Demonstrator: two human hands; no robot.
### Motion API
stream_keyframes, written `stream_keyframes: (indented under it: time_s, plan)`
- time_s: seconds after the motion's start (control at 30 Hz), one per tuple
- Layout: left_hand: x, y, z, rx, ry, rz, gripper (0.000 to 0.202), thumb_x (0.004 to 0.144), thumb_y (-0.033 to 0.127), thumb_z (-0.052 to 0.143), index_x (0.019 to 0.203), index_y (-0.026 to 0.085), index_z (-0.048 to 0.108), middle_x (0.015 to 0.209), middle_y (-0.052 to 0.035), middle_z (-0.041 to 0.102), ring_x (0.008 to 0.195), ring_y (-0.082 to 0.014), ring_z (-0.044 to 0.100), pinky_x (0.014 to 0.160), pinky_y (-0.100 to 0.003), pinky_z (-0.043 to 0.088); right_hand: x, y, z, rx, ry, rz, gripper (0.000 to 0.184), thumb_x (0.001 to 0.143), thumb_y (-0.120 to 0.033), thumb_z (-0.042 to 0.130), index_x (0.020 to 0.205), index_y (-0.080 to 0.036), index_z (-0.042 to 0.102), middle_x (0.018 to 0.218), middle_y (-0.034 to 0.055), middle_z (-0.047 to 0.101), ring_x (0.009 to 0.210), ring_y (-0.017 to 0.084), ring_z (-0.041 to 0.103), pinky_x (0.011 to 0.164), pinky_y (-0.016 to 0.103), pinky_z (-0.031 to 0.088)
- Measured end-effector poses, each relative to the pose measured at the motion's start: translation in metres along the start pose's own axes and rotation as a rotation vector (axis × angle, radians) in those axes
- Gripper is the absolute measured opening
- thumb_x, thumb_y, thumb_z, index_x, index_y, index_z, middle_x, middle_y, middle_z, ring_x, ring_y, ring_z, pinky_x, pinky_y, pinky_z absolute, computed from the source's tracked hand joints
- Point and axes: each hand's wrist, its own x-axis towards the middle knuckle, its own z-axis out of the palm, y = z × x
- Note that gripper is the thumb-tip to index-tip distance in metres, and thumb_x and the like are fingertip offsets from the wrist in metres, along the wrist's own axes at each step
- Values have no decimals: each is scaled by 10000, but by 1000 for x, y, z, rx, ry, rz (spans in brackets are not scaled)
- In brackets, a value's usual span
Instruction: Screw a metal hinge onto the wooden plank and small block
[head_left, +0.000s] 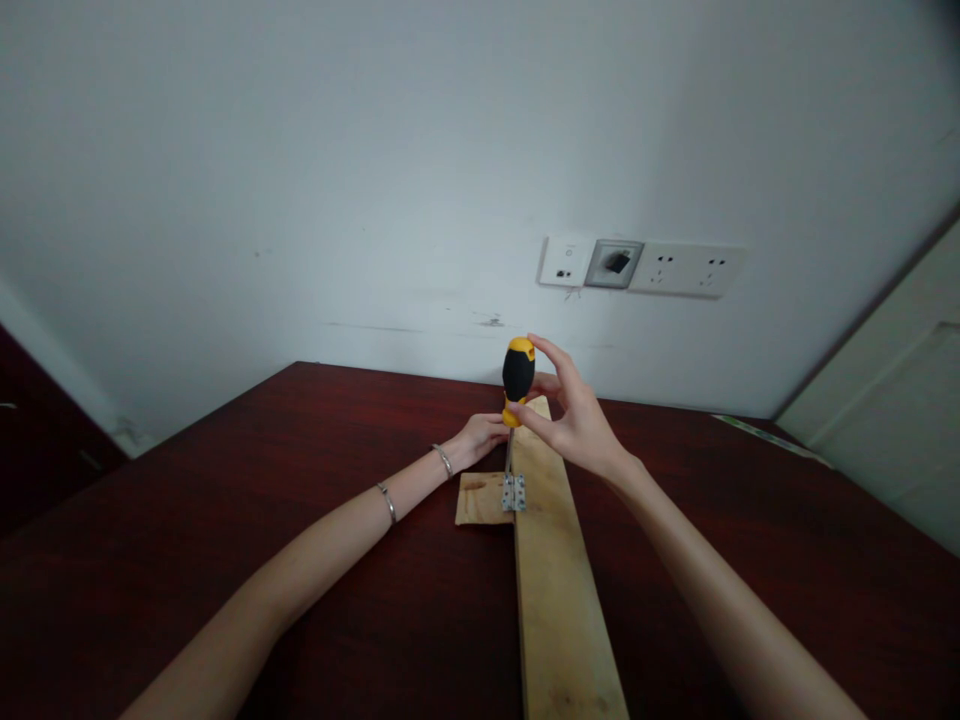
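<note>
A long pale wooden plank [559, 590] lies lengthwise on the dark red table [225, 510]. A small thin wood piece [477, 497] lies against its left side, joined by a small metal hinge [514, 492]. A screwdriver with a black and yellow handle [517, 378] stands upright, its shaft reaching down to the hinge. My right hand [574, 415] pinches the handle between thumb and fingers. My left hand [480, 438] rests curled by the shaft just beyond the small wood piece; whether it grips the shaft I cannot tell. The left forearm wears two thin bracelets.
A white wall rises behind the table, with a row of sockets and a switch plate [641, 266] above the far edge. A pale door or cabinet [892, 400] stands at the right. Dark furniture shows at the far left.
</note>
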Motion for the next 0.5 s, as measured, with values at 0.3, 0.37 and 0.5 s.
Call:
stream_keyframes:
  time_s: [0.3,0.37,0.5]
  plan:
    - [2,-2,-2,-16,10,-8,298,578,139,822,852,100,710,837,-90,716,784,-161,651,837,-295,465,1,1,0,-22,4,3,748,814,-224,601,1457,-262,220,944,37,652,814,194,638,805,413,510]
    - [2,-1,-1,-25,2,-11,301,575,144,825,849,97,708,834,-89,716,769,-157,650,831,-297,467,1,1,1,-30,1,5,755,814,-223,600,1461,-261,214,947,37,653,812,192,636,808,411,511]
    - [0,2,3,-43,12,-37,318,547,108,832,836,86,701,849,-89,716,767,-156,653,840,-297,470,1,0,1,-58,15,13,766,806,-209,603,1466,-252,216,958,43,643,799,186,627,811,403,511]
